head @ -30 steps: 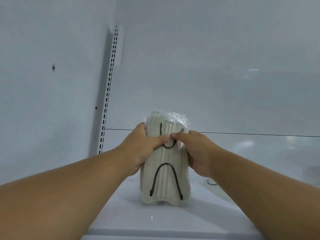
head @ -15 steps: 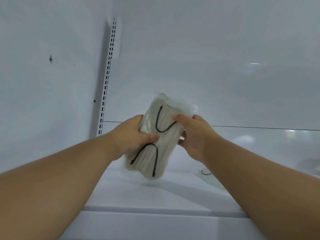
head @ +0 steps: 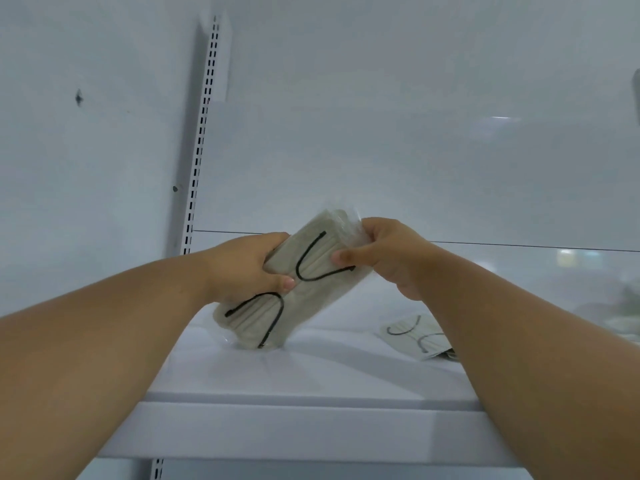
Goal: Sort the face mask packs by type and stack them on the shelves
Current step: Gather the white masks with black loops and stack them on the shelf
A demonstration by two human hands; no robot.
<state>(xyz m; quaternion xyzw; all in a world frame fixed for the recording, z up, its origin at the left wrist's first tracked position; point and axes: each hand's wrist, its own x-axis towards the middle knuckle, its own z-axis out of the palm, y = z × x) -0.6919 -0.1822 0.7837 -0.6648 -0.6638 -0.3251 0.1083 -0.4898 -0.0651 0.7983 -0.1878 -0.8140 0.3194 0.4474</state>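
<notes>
I hold one mask pack (head: 298, 289) in both hands over a white shelf (head: 311, 382). My left hand (head: 249, 268) grips its lower left half, thumb pressed on the front and fingers curled behind. My right hand (head: 384, 254) pinches its upper right end, thumb on the front, fingers wrapped around the crinkled plastic there.

The pack is tilted. Its long axis runs from lower left, nearest me, up to the upper right, toward the back wall (head: 415, 150). Its lower corner touches or sits just above the shelf; I cannot tell which. To lay it flat, I judge the upper end must come down, so my right hand does most of the lowering while the left acts as the pivot.

The pack is a soft, oblong bundle of pale grey-green masks, ridged along its length where the folded edges stack together, sealed in thin clear film that bunches and glints at the top. Two thin black ear loops (head: 311, 258) curve across the front like arches, one per half.

A second pack (head: 412, 336) of the same look lies flat on the shelf to the right, partly hidden by my right forearm. The shelf is smooth, matte white metal with a thick front lip. A slotted upright (head: 201, 140) stands in the left back corner.
</notes>
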